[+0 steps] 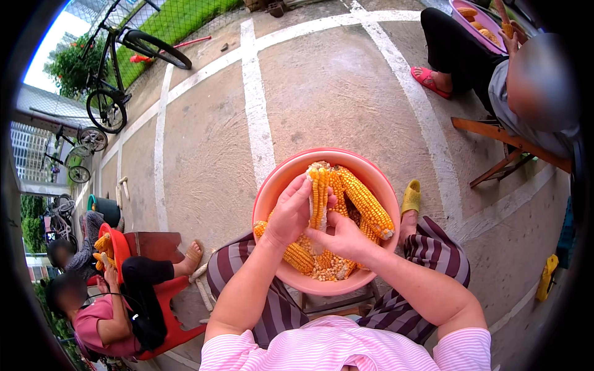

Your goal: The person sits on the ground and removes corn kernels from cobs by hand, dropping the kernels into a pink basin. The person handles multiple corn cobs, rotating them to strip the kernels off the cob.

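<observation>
My left hand (289, 209) is closed around a partly stripped corn cob (318, 195), held upright over a pink basin (286, 176) between my knees. Some yellow rows remain on the cob, with pale bare core showing beside them. My right hand (343, 235) grips the lower part of the same cob, its thumb pressed near the left hand's; some of its fingers are hidden behind the cob. Several full corn cobs lie in the basin, one long cob (368, 201) at the right and another cob (298, 256) at the lower left. Loose kernels (331, 270) gather at the near side.
To the right, a person on a wooden chair (513, 145) has a pink basin (479, 34) of corn. At left, a person on a red chair (170, 309) handles corn by a red basin (120, 244); another person sits behind. Bicycles (111, 68) stand along the fence.
</observation>
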